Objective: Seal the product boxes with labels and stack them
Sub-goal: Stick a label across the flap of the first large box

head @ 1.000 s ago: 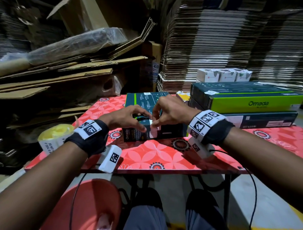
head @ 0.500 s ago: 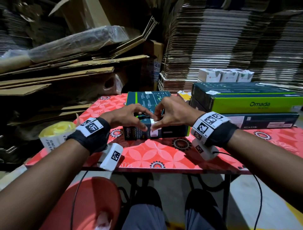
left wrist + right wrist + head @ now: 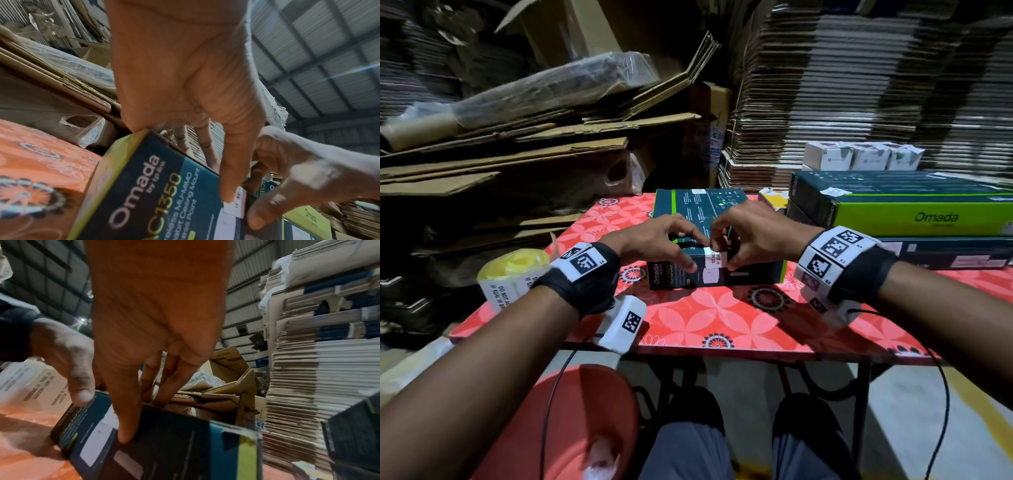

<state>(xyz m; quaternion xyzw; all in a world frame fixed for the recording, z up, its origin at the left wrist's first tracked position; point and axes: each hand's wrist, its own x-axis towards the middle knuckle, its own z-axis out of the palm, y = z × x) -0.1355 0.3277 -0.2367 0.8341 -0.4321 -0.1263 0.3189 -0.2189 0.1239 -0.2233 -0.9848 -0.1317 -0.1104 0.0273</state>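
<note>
Both hands arch over the box [image 3: 717,263], left hand [image 3: 654,240] and right hand [image 3: 753,233] fingertips pressing its label [image 3: 715,257]

over the last second the white label [image 3: 715,257] has come to lie folded over the near top edge of the dark product box [image 3: 717,274], where earlier it showed mostly as a patch on the front face. the left hand [image 3: 654,240] has drawn its thumb a little away from the strip, onto the box face beside it, and the right hand [image 3: 751,236] has its fingertips curled down on the label at the edge
</note>
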